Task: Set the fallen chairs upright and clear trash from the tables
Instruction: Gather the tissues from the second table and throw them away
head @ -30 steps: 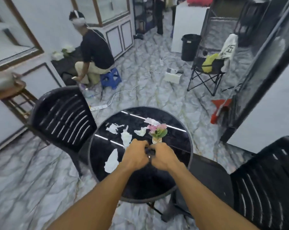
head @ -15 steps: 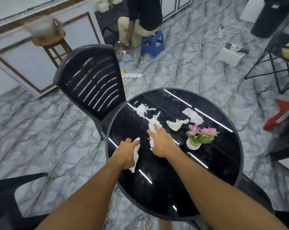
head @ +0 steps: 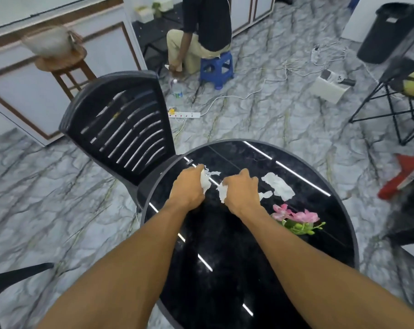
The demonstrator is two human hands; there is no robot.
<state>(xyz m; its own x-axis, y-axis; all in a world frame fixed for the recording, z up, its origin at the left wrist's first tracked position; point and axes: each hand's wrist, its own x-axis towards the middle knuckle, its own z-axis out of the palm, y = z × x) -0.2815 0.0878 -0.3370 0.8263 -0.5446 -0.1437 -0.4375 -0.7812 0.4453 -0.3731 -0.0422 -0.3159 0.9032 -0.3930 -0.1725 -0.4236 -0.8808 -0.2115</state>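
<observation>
While half a second ago both hands pressed flat on scraps nearer table middle, left hand (head: 187,188) now bunches white paper scrap (head: 204,182) in curled fingers; right hand (head: 243,194) closes on second scrap (head: 222,193). Largest torn piece (head: 278,186) lies loose on round black table (head: 225,269), beyond flower pot (head: 296,224). Black chair (head: 122,129) upright. Collecting likely underway, unfinished.
</observation>
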